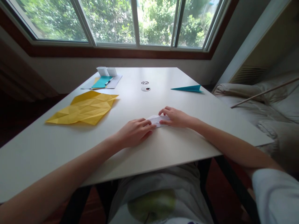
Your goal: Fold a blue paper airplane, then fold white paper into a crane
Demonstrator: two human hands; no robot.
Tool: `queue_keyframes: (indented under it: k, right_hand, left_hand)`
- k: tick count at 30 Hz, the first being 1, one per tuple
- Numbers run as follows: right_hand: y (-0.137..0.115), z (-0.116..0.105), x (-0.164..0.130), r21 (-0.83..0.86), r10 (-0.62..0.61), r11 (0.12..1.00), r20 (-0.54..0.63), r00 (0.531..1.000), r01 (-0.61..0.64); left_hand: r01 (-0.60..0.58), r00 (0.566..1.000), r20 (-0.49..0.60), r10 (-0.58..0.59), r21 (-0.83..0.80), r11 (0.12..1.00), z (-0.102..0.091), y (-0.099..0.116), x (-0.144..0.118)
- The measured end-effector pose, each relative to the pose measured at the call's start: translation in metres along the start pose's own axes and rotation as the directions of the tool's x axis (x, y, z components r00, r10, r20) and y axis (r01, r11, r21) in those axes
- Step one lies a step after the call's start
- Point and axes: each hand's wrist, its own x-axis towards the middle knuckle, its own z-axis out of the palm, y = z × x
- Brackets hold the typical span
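Observation:
A small piece of folded white paper [157, 120] lies on the white table, between my two hands. The fingers of my left hand [137, 132] are closed over its left end. On the right end, my right hand [174, 117] grips it with the thumb on the near side and curled fingers on the far side. Both hands rest low at the tabletop, and they cover the ends of the paper.
A creased yellow paper sheet [86, 107] lies on the left of the table [149, 161]. Behind it are teal paper [102, 82], a pen [108, 81] and white folded paper boxes [106, 71]. A teal paper plane [188, 88] lies at the right, round discs [145, 89] mid-table.

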Motion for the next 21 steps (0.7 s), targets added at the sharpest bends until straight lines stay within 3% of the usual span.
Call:
queue_keyframes:
  k: [5, 12, 17, 21]
  right_hand:
    - [-0.011, 0.01, 0.003, -0.037, -0.019, 0.999, -0.085, 0.996, 0.016]
    - [-0.012, 0.015, 0.008, 0.061, 0.033, 0.998, -0.142, 0.989, -0.024]
    - [-0.004, 0.016, 0.016, 0.174, 0.093, 0.982, -0.109, 0.99, -0.074]
    - [-0.001, 0.013, 0.019, 0.235, 0.063, 0.971, -0.065, 0.996, -0.046]
  left_hand:
    - [-0.006, 1.0, -0.006, 0.006, -0.011, 1.0, 0.0, 0.008, 0.002]
    - [0.011, 1.0, -0.008, -0.011, -0.021, 1.0, 0.001, 0.011, 0.003]
    - [-0.011, 1.0, -0.006, 0.011, -0.051, 0.999, 0.001, 0.01, 0.004]
    - [-0.021, 1.0, -0.006, 0.02, -0.081, 0.996, 0.001, 0.01, 0.005]
